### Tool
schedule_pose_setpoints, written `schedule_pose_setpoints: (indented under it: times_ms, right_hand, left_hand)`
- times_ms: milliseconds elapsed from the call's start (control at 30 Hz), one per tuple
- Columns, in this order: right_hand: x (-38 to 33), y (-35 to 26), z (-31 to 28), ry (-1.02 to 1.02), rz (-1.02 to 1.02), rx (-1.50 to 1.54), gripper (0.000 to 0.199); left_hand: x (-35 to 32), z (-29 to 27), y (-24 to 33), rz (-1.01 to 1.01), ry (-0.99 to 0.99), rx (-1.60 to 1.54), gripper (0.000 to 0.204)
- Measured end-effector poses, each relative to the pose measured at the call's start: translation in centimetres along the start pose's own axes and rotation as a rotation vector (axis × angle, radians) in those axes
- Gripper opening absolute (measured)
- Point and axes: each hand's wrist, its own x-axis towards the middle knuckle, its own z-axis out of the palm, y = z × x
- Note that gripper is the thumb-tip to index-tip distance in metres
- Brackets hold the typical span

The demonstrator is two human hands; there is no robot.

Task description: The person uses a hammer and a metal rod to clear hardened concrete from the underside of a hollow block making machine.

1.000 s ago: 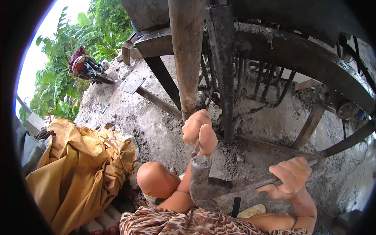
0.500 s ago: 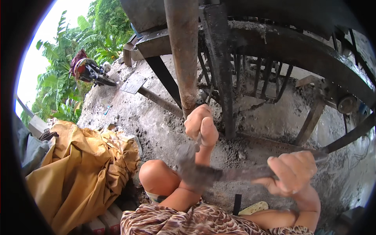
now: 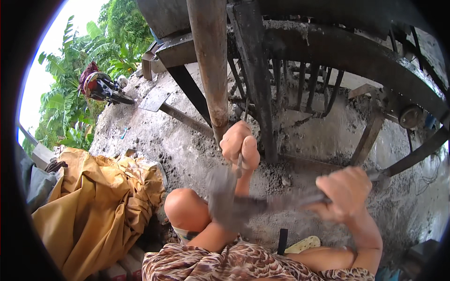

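Observation:
My left hand [image 3: 240, 146] is closed around a thin metal rod [image 3: 247, 110], held close to the foot of a rusty round post [image 3: 210, 61]. One end of the rod sticks out below the fist. In my right hand [image 3: 346, 192] is the handle of a hammer, gripped near its end. The dark, blurred hammer head [image 3: 221, 191] is just below the rod's lower end, on my side of the left fist; whether they touch I cannot tell. My bent knee [image 3: 186, 209] is to the left of the hammer head.
A dark metal frame [image 3: 337, 58] with legs and bars spans the far side and right. Brown cloth [image 3: 93, 196] lies heaped at the left. A flat plate on a bar [image 3: 154, 99] rests on rough grey ground. A motorcycle [image 3: 104, 89] stands farther back by plants.
The hammer head has moved slightly up and left, closer to the rod's lower end. My right hand has risen a little with it. My left hand keeps its grip beside the post.

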Motion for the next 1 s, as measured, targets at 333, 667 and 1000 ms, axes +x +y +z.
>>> schedule_pose_setpoints:
  times_ms: [333,667,1000]
  right_hand:
    - [-2.0,-0.8,-1.6,-0.061,0.053,0.042,0.047]
    - [-2.3,-0.8,-1.0,-0.042,0.087,0.159,0.045]
    - [-3.8,0.7,-1.0,-0.083,0.195,0.108,0.047]
  left_hand:
    - [-0.2,-1.9,1.1,-0.059,0.000,-0.053,0.036]
    - [1.4,0.0,-1.1,0.167,-0.119,-0.009,0.045]
    - [0.3,0.7,-4.3,0.188,-0.307,0.092,0.041]
